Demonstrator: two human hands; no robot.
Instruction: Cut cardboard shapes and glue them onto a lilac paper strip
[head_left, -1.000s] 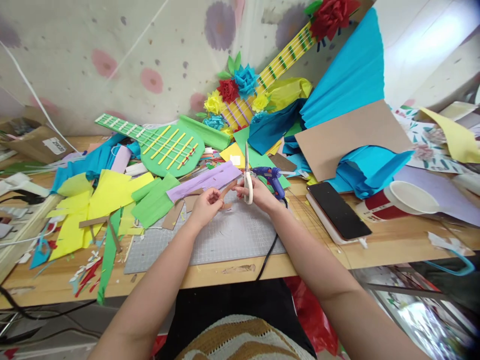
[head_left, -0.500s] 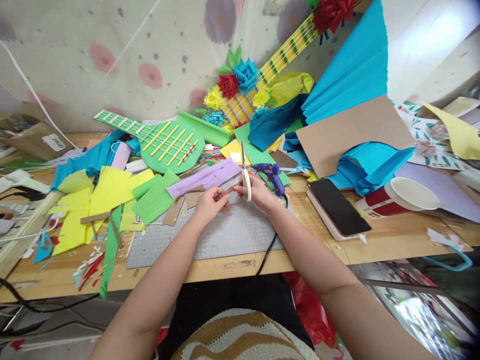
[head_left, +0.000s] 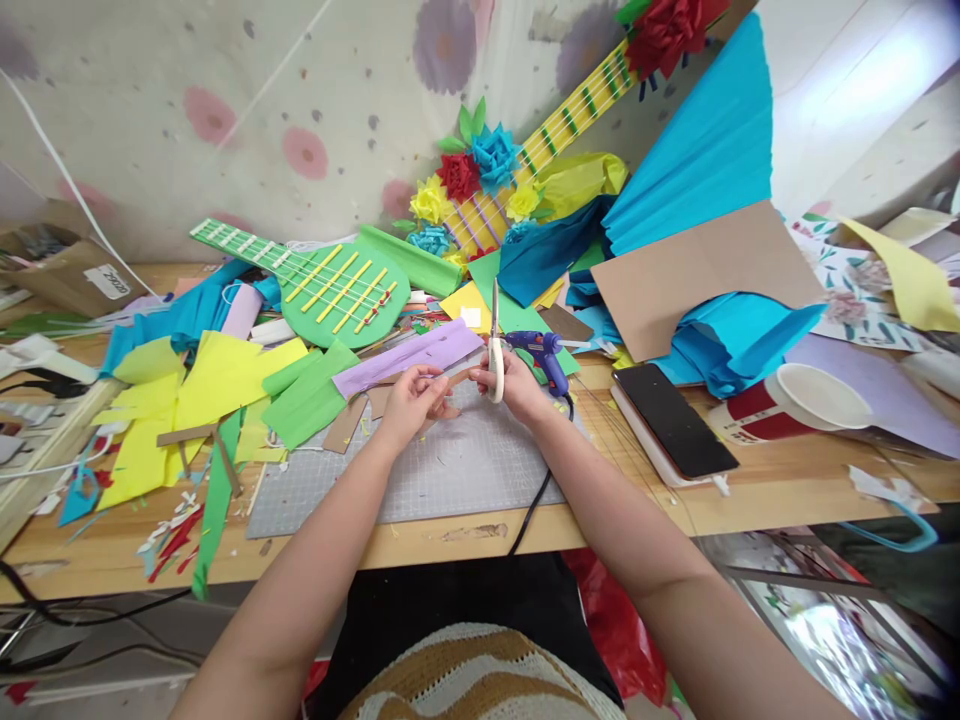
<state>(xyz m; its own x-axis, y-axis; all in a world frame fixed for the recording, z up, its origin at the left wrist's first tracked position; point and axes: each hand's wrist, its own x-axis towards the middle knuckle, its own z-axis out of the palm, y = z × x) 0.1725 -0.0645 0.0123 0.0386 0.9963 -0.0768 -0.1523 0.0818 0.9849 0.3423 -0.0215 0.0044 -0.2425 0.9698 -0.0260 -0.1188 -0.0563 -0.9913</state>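
A small strip of brown cardboard [head_left: 460,377] stretches between my two hands above the grey cutting mat [head_left: 480,470]. My left hand [head_left: 417,402] pinches its left end between thumb and fingers. My right hand [head_left: 517,382] touches the other end with its fingertips and also holds white-handled scissors [head_left: 496,370], their blades pointing up and away from me. Just beyond the right hand lies a blue glue gun [head_left: 546,355]. A lilac paper strip [head_left: 409,357] and brown cardboard scraps [head_left: 346,424] lie beside the left hand.
A green paper instrument [head_left: 345,295] lies at the back left; a yellow paper guitar [head_left: 480,220] with flowers leans on the wall. Yellow crepe paper [head_left: 217,390] covers the left side. A phone [head_left: 675,415] and a paper cup [head_left: 787,400] stand right.
My left hand's fingers have loosened and spread slightly around the cardboard strip, and more of the strip shows between my hands. The scissors stay in my right hand. The view has shifted slightly.
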